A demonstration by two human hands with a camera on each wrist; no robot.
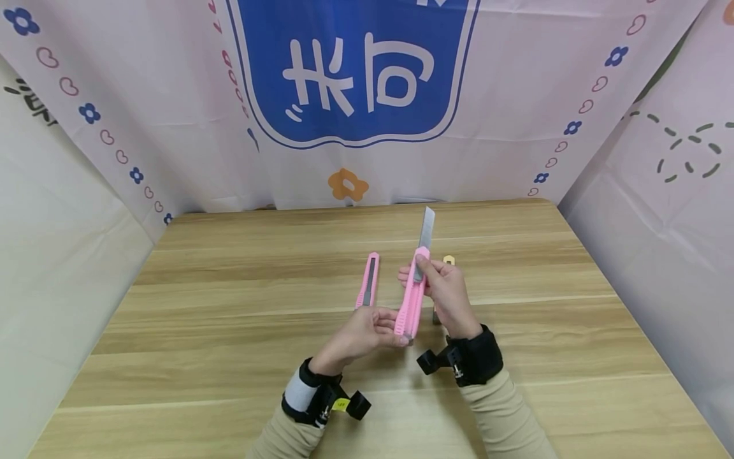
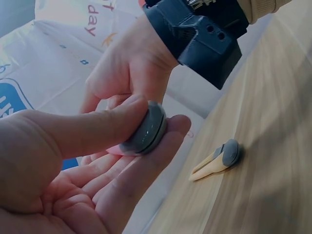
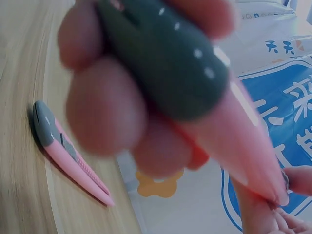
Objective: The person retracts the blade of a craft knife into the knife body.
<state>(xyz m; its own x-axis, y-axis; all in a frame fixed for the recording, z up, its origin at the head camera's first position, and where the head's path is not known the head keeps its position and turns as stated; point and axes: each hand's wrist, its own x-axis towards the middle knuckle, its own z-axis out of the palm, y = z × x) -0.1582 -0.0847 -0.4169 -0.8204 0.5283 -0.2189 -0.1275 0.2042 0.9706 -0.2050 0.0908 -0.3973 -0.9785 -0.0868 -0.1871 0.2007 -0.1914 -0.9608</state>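
A pink utility knife point(image 1: 409, 306) is held up over the table, its long grey blade point(image 1: 427, 228) slid out and pointing away. My right hand point(image 1: 450, 296) grips the upper body, thumb by the grey slider. At the lower end, my left hand point(image 1: 361, 335) pinches the knife; the left wrist view shows its rounded grey end cap point(image 2: 146, 130) between thumb and finger. On the table to the left lies a second pink utility knife point(image 1: 369, 277), its near end hidden behind my left hand. A yellow utility knife point(image 2: 214, 163) lies on the table, mostly covered by my right hand in the head view.
The wood-grain table point(image 1: 229, 293) runs back to a white printed cloth point(image 1: 172, 127) with a blue sign hanging behind it. White cloth point(image 1: 659, 210) also hangs at the sides. Black camera straps point(image 1: 482, 357) are on both wrists.
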